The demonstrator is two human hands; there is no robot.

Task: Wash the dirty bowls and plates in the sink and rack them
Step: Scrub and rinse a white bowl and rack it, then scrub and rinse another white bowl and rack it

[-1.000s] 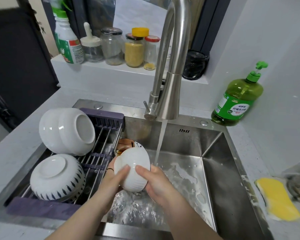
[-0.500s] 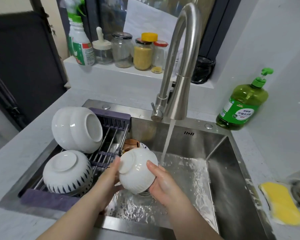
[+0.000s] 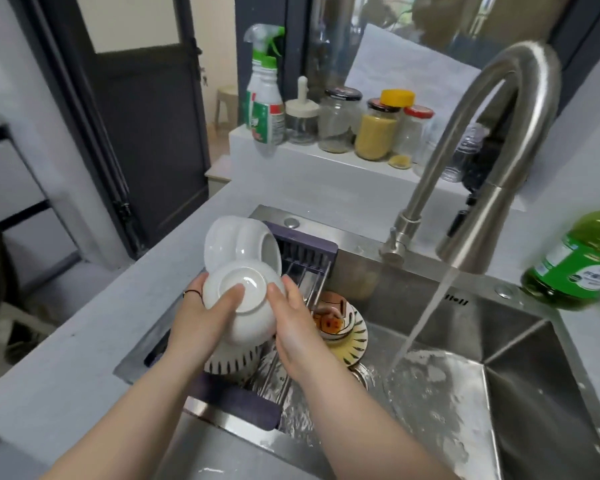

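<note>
Gripping glossy white ceramic bowl (image 3: pixel 246 306) upside down, round foot ring up: left hand (image 3: pixel 201 320) curled over its base, right hand (image 3: pixel 293 330) cupped round its right side. Held above metal-barred rack (image 3: pixel 305 261) at left end of steel sink (image 3: pixel 520 403), just over ribbed dark-striped bowl (image 3: pixel 229 361), in front of smooth white bowls (image 3: pixel 236 242) tipped on their sides. Patterned dishes (image 3: pixel 340 325) stacked in wet basin. Running water (image 3: pixel 426 313) from curved brushed-steel faucet (image 3: pixel 482 209).

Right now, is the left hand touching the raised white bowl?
Touching. The head view shows the left hand across the upturned base of the white bowl, the right hand against its other side.
</note>
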